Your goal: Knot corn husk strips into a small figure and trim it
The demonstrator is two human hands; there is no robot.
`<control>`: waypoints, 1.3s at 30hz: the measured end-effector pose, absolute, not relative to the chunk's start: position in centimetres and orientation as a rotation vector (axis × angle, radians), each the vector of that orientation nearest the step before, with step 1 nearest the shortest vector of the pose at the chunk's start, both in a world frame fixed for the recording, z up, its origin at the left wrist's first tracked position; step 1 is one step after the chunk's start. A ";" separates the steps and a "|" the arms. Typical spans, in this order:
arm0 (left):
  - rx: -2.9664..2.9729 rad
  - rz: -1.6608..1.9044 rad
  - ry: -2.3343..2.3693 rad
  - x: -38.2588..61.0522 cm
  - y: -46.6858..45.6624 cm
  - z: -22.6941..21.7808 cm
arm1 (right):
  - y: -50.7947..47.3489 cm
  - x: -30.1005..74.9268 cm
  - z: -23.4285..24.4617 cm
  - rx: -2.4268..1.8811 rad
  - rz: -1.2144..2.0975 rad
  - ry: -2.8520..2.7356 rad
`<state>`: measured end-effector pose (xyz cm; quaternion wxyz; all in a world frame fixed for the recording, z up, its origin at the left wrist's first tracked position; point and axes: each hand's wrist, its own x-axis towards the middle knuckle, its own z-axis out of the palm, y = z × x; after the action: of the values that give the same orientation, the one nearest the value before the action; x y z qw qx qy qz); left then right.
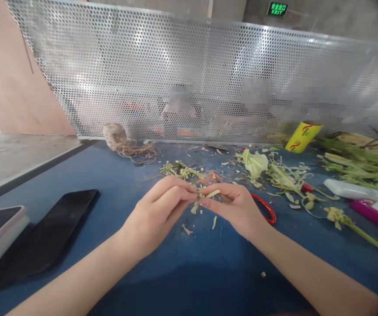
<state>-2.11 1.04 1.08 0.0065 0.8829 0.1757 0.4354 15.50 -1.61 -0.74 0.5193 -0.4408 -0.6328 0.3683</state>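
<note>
Over the middle of the blue table, my left hand (157,215) and my right hand (238,210) meet fingertip to fingertip. Both are pinched on a small piece of pale green plant strip (212,193), whose ends stick out between the fingers. How it is folded or tied is hidden by the fingertips. Just beyond the hands lies a little heap of green plant pieces (179,170), near some orange scraps (212,176). A red looped handle (270,213), perhaps of scissors, shows partly behind my right wrist.
A black phone (55,230) lies at left. Behind stand a twine roll (115,135) and yellow tube (302,137) before a perforated metal screen (195,57). Pale leaves (255,164), green stalks (363,160), a white object (353,189) and purple object (371,215) lie at right.
</note>
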 end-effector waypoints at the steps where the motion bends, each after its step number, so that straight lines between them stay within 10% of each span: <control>1: 2.748 1.361 0.570 -2.1 1.0 1.1 | -1.6 15.5 -0.7 -1.057 0.886 -1.519; 39: 2.835 1.377 0.615 -1.9 1.1 0.9 | -1.4 15.3 -1.0 -0.850 1.151 -1.317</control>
<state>-1.95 1.07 0.89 -0.0345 0.8823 0.1913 0.4286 15.31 -1.42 -0.96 0.5632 -0.3613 -0.5596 0.4891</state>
